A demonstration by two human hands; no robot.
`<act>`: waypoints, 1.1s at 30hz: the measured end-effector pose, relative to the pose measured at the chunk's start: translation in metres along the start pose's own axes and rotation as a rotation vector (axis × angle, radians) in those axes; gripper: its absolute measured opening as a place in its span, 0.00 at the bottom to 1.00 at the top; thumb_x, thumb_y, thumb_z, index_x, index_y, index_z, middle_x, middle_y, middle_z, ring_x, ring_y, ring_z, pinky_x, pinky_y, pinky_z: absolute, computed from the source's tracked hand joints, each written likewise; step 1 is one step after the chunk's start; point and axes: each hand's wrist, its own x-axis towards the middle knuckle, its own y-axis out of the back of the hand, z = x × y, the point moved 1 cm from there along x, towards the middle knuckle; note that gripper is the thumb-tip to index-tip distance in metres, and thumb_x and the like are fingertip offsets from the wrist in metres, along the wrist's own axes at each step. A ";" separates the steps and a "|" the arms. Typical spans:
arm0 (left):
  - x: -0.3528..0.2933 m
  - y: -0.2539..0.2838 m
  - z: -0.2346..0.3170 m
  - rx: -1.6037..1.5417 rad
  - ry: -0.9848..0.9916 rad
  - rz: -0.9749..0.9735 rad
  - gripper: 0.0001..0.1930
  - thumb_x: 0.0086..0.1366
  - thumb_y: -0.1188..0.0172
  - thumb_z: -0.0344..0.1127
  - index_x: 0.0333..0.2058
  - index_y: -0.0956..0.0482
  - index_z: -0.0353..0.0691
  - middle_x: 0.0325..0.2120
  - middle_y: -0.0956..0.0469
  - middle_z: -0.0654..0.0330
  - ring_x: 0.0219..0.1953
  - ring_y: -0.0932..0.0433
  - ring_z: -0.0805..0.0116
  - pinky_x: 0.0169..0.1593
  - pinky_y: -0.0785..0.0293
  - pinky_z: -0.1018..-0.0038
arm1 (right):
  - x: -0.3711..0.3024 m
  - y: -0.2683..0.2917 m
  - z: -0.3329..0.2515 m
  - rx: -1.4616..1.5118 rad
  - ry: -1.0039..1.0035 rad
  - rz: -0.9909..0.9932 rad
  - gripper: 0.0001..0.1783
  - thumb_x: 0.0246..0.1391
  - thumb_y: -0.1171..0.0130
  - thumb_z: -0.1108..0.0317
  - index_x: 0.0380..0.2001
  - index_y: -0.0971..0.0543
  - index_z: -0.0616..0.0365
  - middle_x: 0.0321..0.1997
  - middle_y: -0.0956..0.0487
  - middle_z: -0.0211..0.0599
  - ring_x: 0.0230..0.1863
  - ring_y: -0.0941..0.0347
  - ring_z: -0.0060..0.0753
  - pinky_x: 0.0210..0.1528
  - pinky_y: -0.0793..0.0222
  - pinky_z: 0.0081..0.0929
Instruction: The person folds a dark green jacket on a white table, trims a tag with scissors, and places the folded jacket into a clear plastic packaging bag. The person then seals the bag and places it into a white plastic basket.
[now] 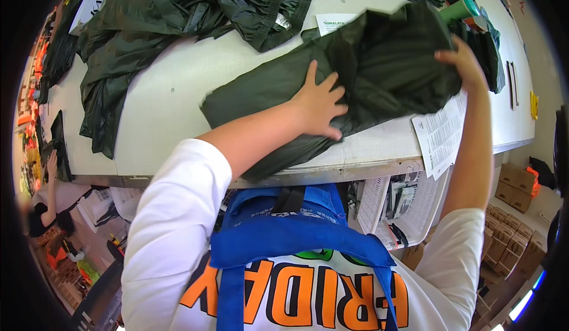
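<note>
Apparently to steady it, the left hand (316,106) presses spread, ungripping fingers onto the dark green garment (397,64) lying across the tabletop (166,112); the right hand (466,64) meets its right end, grip uncertain.

A pale, smooth table (178,117) fills the upper frame. Dark garments (160,23) lie heaped at upper left; a dark green garment (391,70) spreads across the centre, partly over a white card (332,23). At right, printed sheets (438,138) overhang the front edge, near two slim tools (511,85).
</note>
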 end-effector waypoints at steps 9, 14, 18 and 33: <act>0.046 0.005 -0.023 -0.150 0.322 0.406 0.29 0.59 0.49 0.59 0.52 0.27 0.45 0.56 0.35 0.54 0.62 0.42 0.56 0.60 0.52 0.43 | -0.098 -0.189 -0.118 -0.659 0.425 -0.268 0.36 0.35 0.35 0.65 0.52 0.32 0.61 0.38 0.25 0.53 0.39 0.25 0.54 0.43 0.29 0.39; -0.042 0.002 -0.057 -0.284 -0.140 0.718 0.20 0.57 0.40 0.44 0.45 0.26 0.39 0.45 0.27 0.53 0.51 0.29 0.61 0.57 0.35 0.66 | -0.124 -0.215 -0.071 -0.259 0.322 -0.102 0.37 0.38 0.33 0.66 0.53 0.34 0.68 0.46 0.27 0.60 0.51 0.30 0.59 0.52 0.32 0.37; -0.141 -0.021 -0.052 -0.731 0.691 0.477 0.25 0.52 0.34 0.42 0.47 0.26 0.36 0.47 0.26 0.45 0.50 0.28 0.49 0.52 0.31 0.62 | -0.108 -0.182 -0.061 0.178 0.047 -0.008 0.39 0.39 0.31 0.70 0.55 0.34 0.71 0.48 0.25 0.45 0.49 0.29 0.32 0.54 0.36 0.27; -0.071 0.022 -0.087 -0.170 0.215 0.691 0.24 0.52 0.34 0.41 0.50 0.26 0.52 0.55 0.30 0.56 0.55 0.30 0.58 0.57 0.37 0.58 | -0.035 -0.046 -0.071 0.040 -0.070 0.169 0.28 0.43 0.38 0.69 0.50 0.30 0.65 0.39 0.23 0.38 0.37 0.26 0.26 0.42 0.29 0.22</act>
